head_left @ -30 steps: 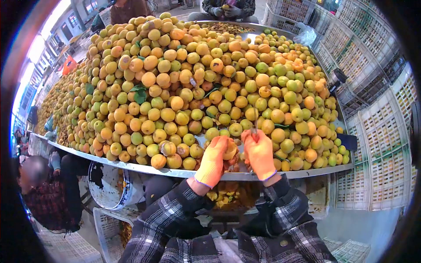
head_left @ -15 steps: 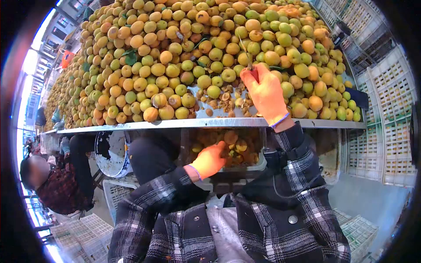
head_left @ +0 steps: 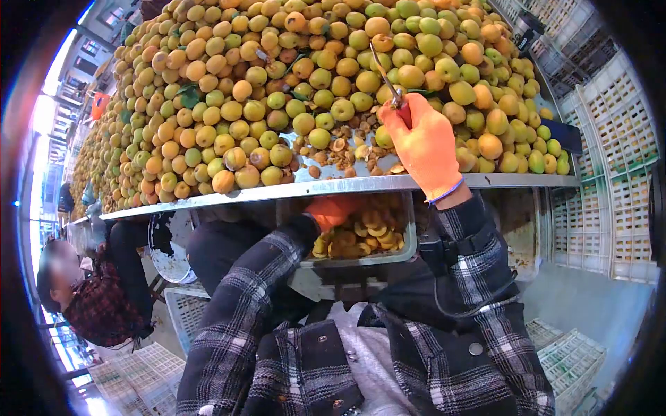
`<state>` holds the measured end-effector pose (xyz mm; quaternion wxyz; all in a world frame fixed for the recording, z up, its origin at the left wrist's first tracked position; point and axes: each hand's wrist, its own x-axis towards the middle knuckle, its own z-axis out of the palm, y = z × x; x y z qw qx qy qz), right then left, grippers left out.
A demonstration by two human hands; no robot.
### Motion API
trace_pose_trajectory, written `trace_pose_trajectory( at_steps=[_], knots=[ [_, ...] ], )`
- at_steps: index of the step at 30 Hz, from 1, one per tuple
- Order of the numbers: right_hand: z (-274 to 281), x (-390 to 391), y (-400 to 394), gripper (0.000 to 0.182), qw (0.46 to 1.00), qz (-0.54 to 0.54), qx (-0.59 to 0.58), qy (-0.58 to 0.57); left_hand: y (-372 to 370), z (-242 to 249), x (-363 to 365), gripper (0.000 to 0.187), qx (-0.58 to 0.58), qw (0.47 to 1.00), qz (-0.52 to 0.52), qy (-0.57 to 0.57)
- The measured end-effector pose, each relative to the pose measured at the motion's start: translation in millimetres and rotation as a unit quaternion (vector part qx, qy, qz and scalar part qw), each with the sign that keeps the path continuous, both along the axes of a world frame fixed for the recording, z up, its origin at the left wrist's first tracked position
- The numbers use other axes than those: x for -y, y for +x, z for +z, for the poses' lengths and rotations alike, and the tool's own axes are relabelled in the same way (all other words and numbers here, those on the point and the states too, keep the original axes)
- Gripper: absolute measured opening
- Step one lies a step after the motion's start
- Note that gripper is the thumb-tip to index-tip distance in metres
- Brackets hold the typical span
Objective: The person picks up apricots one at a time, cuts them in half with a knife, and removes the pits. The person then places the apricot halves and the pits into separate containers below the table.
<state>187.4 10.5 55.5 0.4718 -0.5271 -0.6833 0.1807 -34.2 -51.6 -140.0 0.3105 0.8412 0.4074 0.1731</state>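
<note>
My right hand [head_left: 427, 145], in an orange glove, is closed around the red handle of a small knife [head_left: 383, 73]. The narrow blade points up and away, over the apricots [head_left: 277, 104] heaped on the metal table. My left hand [head_left: 333, 210], gloved the same way, reaches below the table edge into a clear plastic bin [head_left: 411, 239]. Cut apricot halves [head_left: 371, 232] lie in that bin beside the hand. Shadow and blur hide the left fingers. Apricot pits and scraps [head_left: 340, 152] cover a patch of the tabletop left of my right hand.
The metal table edge [head_left: 326, 186] runs across in front of me, above the bin. Stacked white plastic crates [head_left: 614, 159] stand on the right. A white bucket [head_left: 170, 243] is at left, near another seated person [head_left: 104, 298]. More crates [head_left: 142, 378] sit low on the left.
My left hand has moved forward, from above the bin's near part to under the table edge. More apricot halves now show. My right hand still grips the knife, its blade now more tilted left.
</note>
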Motion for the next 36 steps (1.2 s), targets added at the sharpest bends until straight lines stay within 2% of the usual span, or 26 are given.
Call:
trace_pose_trajectory(
  at_steps=[1,2,3,4,5,8,10,11,12,14,16,17,18,19,20,22,23,24,26,27,28,30,32,35,36],
  knots=[
    [2,0,-1,0.022,1.000,0.001,-0.005,-0.010,-3,8,-3,0.041,-0.201,0.964,0.024,0.175],
    [3,0,-2,0.022,1.000,0.002,-0.009,-0.020,-3,16,-9,0.041,-0.201,0.964,0.025,0.174],
    [4,-1,-3,0.022,1.000,0.003,-0.009,-0.020,1,42,-15,0.041,-0.209,0.973,0.092,-0.017],
    [4,-1,-5,0.025,1.000,0.003,-0.008,-0.024,3,55,-17,0.042,-0.209,0.943,0.155,-0.207],
    [4,-2,-6,0.028,1.000,0.002,-0.007,-0.028,-1,50,-17,0.042,-0.210,0.943,0.157,-0.207],
    [2,-6,-9,0.029,0.998,-0.015,-0.046,-0.027,-14,39,-8,0.042,-0.183,0.957,0.181,-0.133],
    [0,-10,-6,0.030,0.999,-0.014,-0.037,-0.015,-17,50,7,0.041,-0.257,0.949,0.183,-0.001],
    [-1,-12,-5,0.031,0.999,-0.015,-0.028,-0.006,-41,-8,14,0.042,-0.303,0.911,0.164,0.225],
    [-2,-13,-4,0.032,1.000,-0.018,-0.007,-0.018,-34,14,17,0.039,-0.285,0.929,0.173,0.164],
    [-7,-15,-4,0.031,1.000,0.000,0.017,-0.024,-47,11,20,0.039,-0.292,0.933,0.166,0.130],
    [-2,-13,-6,0.028,0.999,0.005,0.038,0.003,-45,28,16,0.040,-0.329,0.918,0.155,0.156],
    [-2,-13,-7,0.028,0.998,-0.002,0.048,0.028,-49,45,25,0.041,-0.356,0.930,0.078,0.050],
    [-5,-15,-7,0.028,0.997,-0.009,0.059,0.053,-48,35,23,0.042,-0.348,0.929,0.067,0.110],
    [-5,-17,-7,0.029,0.998,-0.004,0.042,0.054,-34,75,25,0.042,-0.411,0.911,-0.013,-0.027],
    [-2,-17,-6,0.029,0.998,-0.011,0.047,0.037,-17,132,31,0.042,-0.463,0.866,-0.092,-0.163],
    [3,-19,-5,0.029,1.000,0.005,0.002,0.004,-4,184,30,0.047,-0.305,0.915,-0.126,-0.231],
    [9,-17,-4,0.028,0.999,-0.020,0.035,0.002,-8,174,19,0.055,-0.220,0.914,-0.187,-0.284],
    [10,-17,-3,0.029,0.998,-0.039,0.046,-0.012,-3,197,8,0.054,-0.178,0.924,-0.164,-0.297],
    [15,-17,-4,0.033,0.995,-0.066,0.044,-0.054,-2,236,-24,0.049,-0.164,0.952,-0.118,-0.228],
    [12,-19,-4,0.036,0.995,-0.069,0.037,-0.055,-5,240,-46,0.049,-0.164,0.954,-0.118,-0.222],
    [12,-20,-5,0.036,0.996,-0.070,0.037,-0.049,-9,235,-70,0.042,-0.138,0.980,-0.017,-0.143],
    [11,-21,-5,0.036,0.990,-0.091,0.095,-0.043,-19,219,-118,0.029,-0.076,0.980,0.180,0.023],
    [-5,-27,-7,0.035,0.990,-0.093,0.106,-0.017,-30,201,-158,0.035,-0.175,0.934,0.265,0.161],
    [-7,-26,-13,0.032,0.990,-0.090,0.112,0.007,-40,179,-201,0.047,-0.251,0.900,0.214,0.287],
    [-5,-27,-15,0.032,0.989,-0.092,0.114,0.009,-41,175,-209,0.047,-0.248,0.900,0.213,0.288]
  ],
)
